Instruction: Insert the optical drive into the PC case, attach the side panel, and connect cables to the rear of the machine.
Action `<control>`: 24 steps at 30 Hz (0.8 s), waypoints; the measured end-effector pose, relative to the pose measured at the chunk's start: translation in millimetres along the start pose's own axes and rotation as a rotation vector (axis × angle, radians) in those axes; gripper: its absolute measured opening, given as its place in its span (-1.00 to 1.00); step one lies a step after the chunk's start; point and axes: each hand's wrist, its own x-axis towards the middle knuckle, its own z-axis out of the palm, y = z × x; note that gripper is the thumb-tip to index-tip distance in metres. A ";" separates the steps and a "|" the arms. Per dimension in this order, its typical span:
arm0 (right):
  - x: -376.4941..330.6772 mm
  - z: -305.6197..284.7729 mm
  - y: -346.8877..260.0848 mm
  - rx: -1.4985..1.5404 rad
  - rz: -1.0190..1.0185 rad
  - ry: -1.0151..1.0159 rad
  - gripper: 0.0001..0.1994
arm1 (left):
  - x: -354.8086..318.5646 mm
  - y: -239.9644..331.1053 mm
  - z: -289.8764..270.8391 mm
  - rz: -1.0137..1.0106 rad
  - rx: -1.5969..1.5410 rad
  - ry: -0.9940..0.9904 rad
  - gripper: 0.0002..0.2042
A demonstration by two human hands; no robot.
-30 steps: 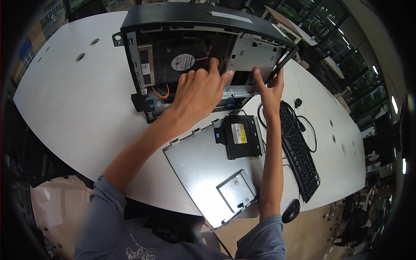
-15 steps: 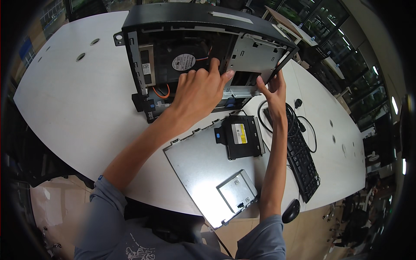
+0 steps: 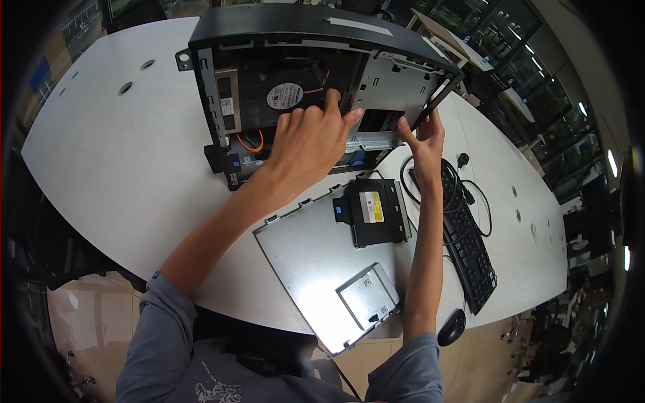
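A black desktop computer case (image 3: 289,23) stands on its side with its interior facing me. Inside it are a black fan (image 3: 259,91) with a round white label, a silver metal drive bracket (image 3: 396,84) and orange cables (image 3: 252,142). My left hand (image 3: 309,141) reaches into the middle, between fan and bracket. Its index finger extends inward, the thumb rests by the bracket's edge and the other fingers are curled; what lies between them is hidden. My right hand (image 3: 426,144) grips the case's right end, thumb inside and fingers behind the edge.
On the white table (image 3: 134,154), a silver side panel (image 3: 295,248) lies in front of the case, carrying a black optical drive (image 3: 373,211). To the right are a black keyboard (image 3: 470,258), a coiled black cable (image 3: 485,208) and a mouse (image 3: 451,328) at the table's edge.
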 end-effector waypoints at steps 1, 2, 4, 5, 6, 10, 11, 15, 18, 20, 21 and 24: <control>0.1 0.0 0.0 -0.003 -0.005 0.003 -0.41 | -0.3 -0.8 1.2 -0.001 0.015 -0.001 -0.47; 0.0 0.1 -0.2 -0.003 -0.005 0.003 -0.41 | -0.4 -1.1 1.7 -0.001 0.029 -0.002 -0.47; -0.4 0.2 -0.2 -0.019 -0.013 0.012 -0.43 | 0.8 0.6 -0.8 -0.006 0.026 -0.012 -0.47; -0.6 0.6 -0.6 -0.019 -0.014 0.013 -0.43 | 1.3 1.5 -2.1 -0.012 0.022 -0.022 -0.48; -1.0 1.6 -1.4 -0.013 -0.015 0.019 -0.44 | 1.3 1.5 -2.6 -0.011 0.022 -0.022 -0.48; -1.7 3.3 -0.6 -0.022 -0.022 0.040 -0.45 | 1.2 0.3 -3.5 -0.006 0.018 -0.028 -0.48; -1.7 3.7 0.3 -0.021 -0.023 0.040 -0.45 | 1.3 0.0 -3.6 -0.007 0.011 -0.029 -0.49; -1.3 10.8 2.2 -0.035 -0.050 0.078 -0.46 | 2.2 1.6 -6.1 0.002 -0.014 -0.011 -0.53; -0.3 13.1 4.7 -0.074 -0.087 0.107 -0.46 | 4.3 3.9 -8.2 -0.006 0.064 -0.032 -0.59; -0.1 13.5 6.5 -0.121 -0.103 0.101 -0.45 | 6.0 4.4 -7.2 0.002 0.059 -0.011 -0.62; -0.1 14.7 7.6 -0.115 -0.114 0.115 -0.45 | 6.3 5.1 -7.1 0.002 0.059 -0.011 -0.62; -0.3 16.5 7.1 -0.109 -0.114 0.134 -0.45 | 8.2 7.6 -11.5 -0.008 0.049 -0.032 -0.64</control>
